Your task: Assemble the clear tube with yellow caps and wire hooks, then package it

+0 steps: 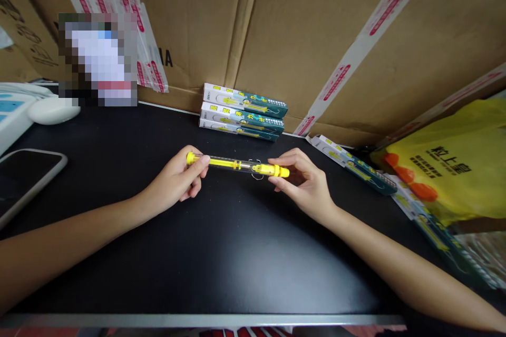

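A slim tubular spring scale, clear with yellow parts and a metal spring inside, lies crosswise between my hands, just above the black table. My left hand is closed on its left yellow end, thumb along the tube. At the other end, my right hand has thumb and fingertips on either side of the yellow cap, in a light pinch. Below the tube near that cap, part of a thin metal ring or hook shows.
Several spring scale boxes are stacked at the back; more boxes lie at right beside a yellow bag. A phone, a white mouse and a white box are at left. Large cardboard stands behind the table.
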`<state>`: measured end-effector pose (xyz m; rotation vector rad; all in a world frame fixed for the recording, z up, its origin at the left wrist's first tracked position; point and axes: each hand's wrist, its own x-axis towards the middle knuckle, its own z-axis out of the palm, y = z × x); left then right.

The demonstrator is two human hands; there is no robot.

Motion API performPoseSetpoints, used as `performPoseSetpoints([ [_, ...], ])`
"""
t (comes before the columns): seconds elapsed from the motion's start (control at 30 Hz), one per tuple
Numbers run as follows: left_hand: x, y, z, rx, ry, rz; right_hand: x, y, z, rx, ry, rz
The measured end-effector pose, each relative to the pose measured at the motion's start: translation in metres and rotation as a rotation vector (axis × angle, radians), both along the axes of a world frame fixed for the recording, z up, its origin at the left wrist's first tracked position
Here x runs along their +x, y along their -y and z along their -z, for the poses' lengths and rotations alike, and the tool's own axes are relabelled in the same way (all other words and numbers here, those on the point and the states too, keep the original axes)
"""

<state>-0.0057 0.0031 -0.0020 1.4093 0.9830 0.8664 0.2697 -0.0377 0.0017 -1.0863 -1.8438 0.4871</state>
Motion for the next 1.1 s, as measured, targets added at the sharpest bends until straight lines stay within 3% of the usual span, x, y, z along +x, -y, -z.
performPoseSetpoints([
  [0.47,-0.002,-0.004,-0.013,-0.061,0.029,-0.078,-0.001,0.0,0.002,-0.138,-0.106,-0.028],
  [1.1,-0.002,-0.003,-0.013,-0.03,0.054,-0.058,0.0,0.0,-0.001,-0.131,-0.116,-0.027],
])
